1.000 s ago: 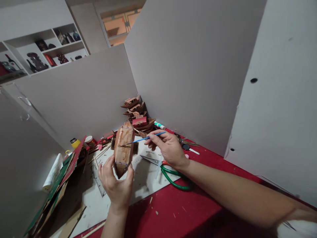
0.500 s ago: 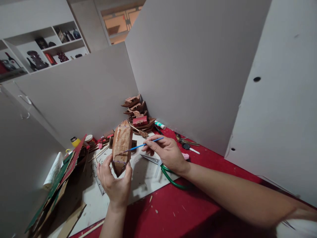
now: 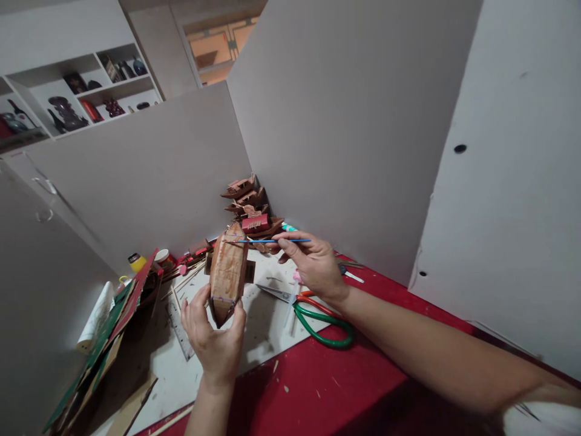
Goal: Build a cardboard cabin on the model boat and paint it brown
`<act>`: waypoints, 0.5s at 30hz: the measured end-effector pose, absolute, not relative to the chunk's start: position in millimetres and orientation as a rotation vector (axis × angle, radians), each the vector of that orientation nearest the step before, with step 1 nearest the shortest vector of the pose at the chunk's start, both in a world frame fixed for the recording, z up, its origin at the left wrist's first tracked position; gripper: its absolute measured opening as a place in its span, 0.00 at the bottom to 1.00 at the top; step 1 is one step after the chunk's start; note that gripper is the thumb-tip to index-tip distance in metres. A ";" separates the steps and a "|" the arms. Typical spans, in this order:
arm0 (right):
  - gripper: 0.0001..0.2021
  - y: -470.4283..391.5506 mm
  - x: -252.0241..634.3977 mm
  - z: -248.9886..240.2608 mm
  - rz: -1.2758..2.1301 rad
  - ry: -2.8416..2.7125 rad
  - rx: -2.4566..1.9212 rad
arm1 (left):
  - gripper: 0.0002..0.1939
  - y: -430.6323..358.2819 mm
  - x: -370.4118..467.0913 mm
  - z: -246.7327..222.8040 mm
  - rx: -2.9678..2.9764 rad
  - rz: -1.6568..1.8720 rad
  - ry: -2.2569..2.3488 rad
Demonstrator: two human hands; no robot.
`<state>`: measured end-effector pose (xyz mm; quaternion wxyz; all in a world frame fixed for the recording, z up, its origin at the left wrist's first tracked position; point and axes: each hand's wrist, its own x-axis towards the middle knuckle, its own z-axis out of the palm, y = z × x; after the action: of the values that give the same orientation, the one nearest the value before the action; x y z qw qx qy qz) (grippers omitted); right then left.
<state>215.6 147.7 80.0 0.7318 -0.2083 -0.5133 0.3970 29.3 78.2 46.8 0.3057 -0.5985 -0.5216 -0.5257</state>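
Observation:
A wooden model boat (image 3: 228,269) is held up over the white work board by my left hand (image 3: 214,330), whose thumb and fingers grip its near pointed end from both sides. Its flat bottom faces me, and part of the surface looks wet and shiny. My right hand (image 3: 311,263) is closed around a thin blue paintbrush (image 3: 263,241). The brush's tip lies against the upper part of the hull, near the far end. Below my right hand, scissors (image 3: 324,327) with green and orange handles rest on the board and red cloth.
Finished-looking model boats (image 3: 254,212) are stacked in the far corner. Cardboard sheets (image 3: 97,339) lean at the left beside a paper roll (image 3: 96,315). A yellow bottle (image 3: 136,261), a cup (image 3: 163,259) and thin sticks lie behind. Grey panels (image 3: 345,133) wall in the red-covered table (image 3: 290,393).
My right hand has moved up and away, carrying the brush tip from the hull's near part to its far part. The boat has shifted slightly right, and more of the scissors shows.

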 end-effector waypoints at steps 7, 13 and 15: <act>0.07 145.3 211.4 74.0 0.821 -1.227 -0.427 | 0.26 79.1 29.3 46.6 -1.576 -1.388 -1.396; 0.07 147.7 214.9 75.8 0.731 -1.194 -0.474 | 0.26 80.2 28.3 45.9 -1.582 -1.379 -1.391; 0.06 144.4 213.2 70.8 0.671 -1.287 -0.437 | 0.26 80.5 26.8 46.1 -1.570 -1.373 -1.388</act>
<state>213.2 144.4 70.8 0.7263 -0.1981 -0.5836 0.3044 26.8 80.5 46.1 0.3127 -0.5952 -0.5262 -0.5206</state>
